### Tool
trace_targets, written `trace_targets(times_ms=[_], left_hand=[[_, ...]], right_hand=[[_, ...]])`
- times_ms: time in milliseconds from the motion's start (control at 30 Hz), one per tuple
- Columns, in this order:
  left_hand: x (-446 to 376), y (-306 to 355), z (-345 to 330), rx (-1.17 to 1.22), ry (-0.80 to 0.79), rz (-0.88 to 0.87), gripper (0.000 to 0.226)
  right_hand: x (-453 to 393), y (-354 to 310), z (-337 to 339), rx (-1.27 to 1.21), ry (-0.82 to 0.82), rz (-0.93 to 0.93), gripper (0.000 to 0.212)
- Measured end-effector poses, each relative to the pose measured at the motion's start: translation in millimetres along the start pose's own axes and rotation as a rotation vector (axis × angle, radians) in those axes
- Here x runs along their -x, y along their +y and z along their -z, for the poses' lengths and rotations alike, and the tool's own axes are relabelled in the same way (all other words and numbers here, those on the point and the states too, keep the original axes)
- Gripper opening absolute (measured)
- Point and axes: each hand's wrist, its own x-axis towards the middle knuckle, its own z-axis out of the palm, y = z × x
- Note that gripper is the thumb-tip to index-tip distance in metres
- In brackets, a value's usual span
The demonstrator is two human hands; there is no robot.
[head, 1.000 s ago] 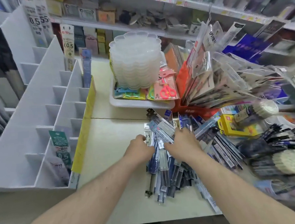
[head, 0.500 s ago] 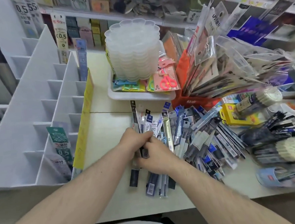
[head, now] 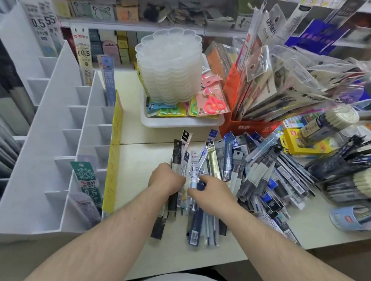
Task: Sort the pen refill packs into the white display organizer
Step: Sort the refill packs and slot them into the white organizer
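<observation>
Pen refill packs [head: 256,170] heaped in a loose fan across the middle of the counter [head: 141,160], just right of the white display organizer [head: 46,152], with a smaller bunch [head: 188,162] pulled out toward the near edge and stood partly upright. Left hand [head: 166,179] curled round that bunch from its left side, grip closed on several packs at once, probably to square the printed headers together so the sizes can be read and matched. Right hand [head: 211,193] just beside it, thumb and fingers pinching a dark-ended pack [head: 200,185] in the same bunch, grip narrow, most likely thumbing one pack apart from the rest. Organizer mostly bare: a green 0.5 pack [head: 86,178] and a pale one below it in the nearest compartments, a blue pack [head: 109,79] upright at the far end, so by the look of it the sorting is barely begun. Further out, a white tray [head: 178,122] with stacked clear dishes [head: 170,65] and pink scissors [head: 213,103], an orange box [head: 249,125] of fanned packets, a yellow box [head: 301,143], bundled pens [head: 350,164] at right. Fingertips of both hands hidden behind knuckles and packs; how many packs each holds cannot be told. Small print on most packs unreadable, right edge blurred, lowest packs in the heap buried.
</observation>
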Motion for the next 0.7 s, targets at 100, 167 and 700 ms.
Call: trace_targets(times_ms=[100,167,700], left_hand=[[2.3,-9.3,7.9,-0.064,0.028,-0.018,0.028],[2.4,-12.9,13.4,-0.082,0.035,-0.031,0.03],[11.3,-9.5,-6.8,-0.522,0.117,-0.012,0.139]], right_hand=[[0.6,-12.0,-12.2,-0.111,-0.031,0.001,0.051],[0.4,-20.1,-17.9,-0.242,-0.051,0.0,0.039],[5.4,24.6,2.9,0.618,0.076,0.419,0.056]])
